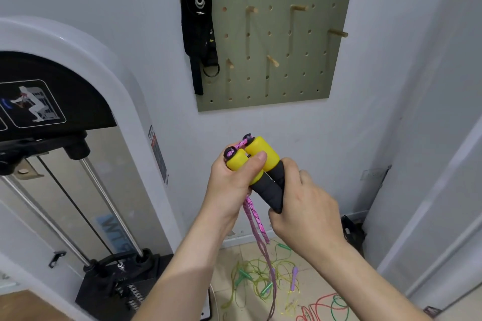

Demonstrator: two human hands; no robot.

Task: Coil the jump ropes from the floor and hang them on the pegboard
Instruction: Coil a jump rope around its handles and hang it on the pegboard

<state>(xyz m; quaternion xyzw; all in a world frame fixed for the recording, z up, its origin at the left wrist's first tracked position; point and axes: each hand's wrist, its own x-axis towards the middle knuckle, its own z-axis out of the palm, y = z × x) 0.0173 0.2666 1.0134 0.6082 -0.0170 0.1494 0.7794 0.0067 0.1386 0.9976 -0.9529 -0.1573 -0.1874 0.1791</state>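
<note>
I hold a jump rope's two yellow-and-black handles [263, 161] side by side in front of the wall. My left hand [232, 182] grips the yellow tops, thumb across them. My right hand [305, 206] grips the black foam lower part. The pink rope [257, 219] comes out of the handle tops and hangs in strands down to the floor. Above, the green pegboard [281, 81] carries several bare wooden pegs [299, 8]. On the floor tiles lie tangled ropes: a yellow-green one with green handles [254, 279], one with purple handles [294, 277], a red and green one [328, 307].
Black straps with a carabiner [199, 34] hang at the pegboard's left edge. A cable weight machine [78, 164] fills the left side, its weight stack on the floor. A white door frame [430, 190] stands at the right. A dark object [353, 232] sits in the corner.
</note>
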